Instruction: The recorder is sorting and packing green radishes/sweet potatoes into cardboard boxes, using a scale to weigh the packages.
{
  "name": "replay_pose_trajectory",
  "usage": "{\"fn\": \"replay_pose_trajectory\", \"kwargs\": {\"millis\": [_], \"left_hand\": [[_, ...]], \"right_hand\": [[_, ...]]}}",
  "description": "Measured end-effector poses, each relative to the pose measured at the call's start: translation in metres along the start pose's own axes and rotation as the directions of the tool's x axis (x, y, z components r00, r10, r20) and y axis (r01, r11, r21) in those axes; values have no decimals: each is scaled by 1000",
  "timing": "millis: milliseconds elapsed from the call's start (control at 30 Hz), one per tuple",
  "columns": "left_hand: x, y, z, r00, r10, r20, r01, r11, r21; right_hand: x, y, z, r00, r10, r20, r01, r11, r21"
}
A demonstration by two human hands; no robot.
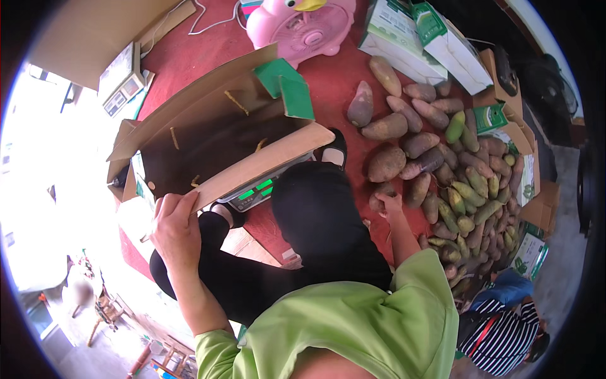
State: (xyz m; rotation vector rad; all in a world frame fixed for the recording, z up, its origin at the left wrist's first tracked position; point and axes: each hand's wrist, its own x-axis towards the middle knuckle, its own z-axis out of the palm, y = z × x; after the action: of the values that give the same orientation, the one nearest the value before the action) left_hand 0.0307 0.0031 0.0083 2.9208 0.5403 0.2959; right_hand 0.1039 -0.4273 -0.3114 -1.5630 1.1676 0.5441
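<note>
Nearest the camera is the person's light-green shirt (353,322), with dark-trousered legs (322,221) spread beyond it so that the two shoes come down on either side of a scale (255,189) with a green-lit display. A large open carton (208,148) stands over that scale and probably rests on it, though the contact is hidden; its mouth faces up, the inside within easy reach of the lap. The left hand (177,230) has its fingers bent over the end of the carton's near flap (271,161), pinching the edge, seemingly to keep the flap steady and the opening wide. The right hand (390,203) is curled around the near end of a brownish root (379,188) on the red surface (334,85), at the inner edge of the heap; whether the root is lifted at all cannot be told. Larger purple-brown roots (386,163) lie loosely spread near the carton, perhaps so each can be taken singly, while smaller greenish ones (470,192) are packed thickly farther right. White-and-green boxes (404,41) stand behind the heap, walling off its far side, and a pink fan (303,28) stands past the carton, turned toward the seated person, presumably for air.
</note>
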Motion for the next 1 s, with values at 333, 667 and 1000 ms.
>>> {"fn": "replay_pose_trajectory", "kwargs": {"millis": [333,667,1000], "left_hand": [[-5,-5,-4,999,39,-26,-39,999,18],[-2,-8,-4,998,70,3,-70,997,15],[-1,-11,-2,995,93,-31,-92,995,35]], "right_hand": [[-97,-128,28,575,-670,469,696,702,149],[-315,-281,110,-177,-699,693,928,116,354],[-326,-244,240,-113,-154,982,850,-527,15]]}}
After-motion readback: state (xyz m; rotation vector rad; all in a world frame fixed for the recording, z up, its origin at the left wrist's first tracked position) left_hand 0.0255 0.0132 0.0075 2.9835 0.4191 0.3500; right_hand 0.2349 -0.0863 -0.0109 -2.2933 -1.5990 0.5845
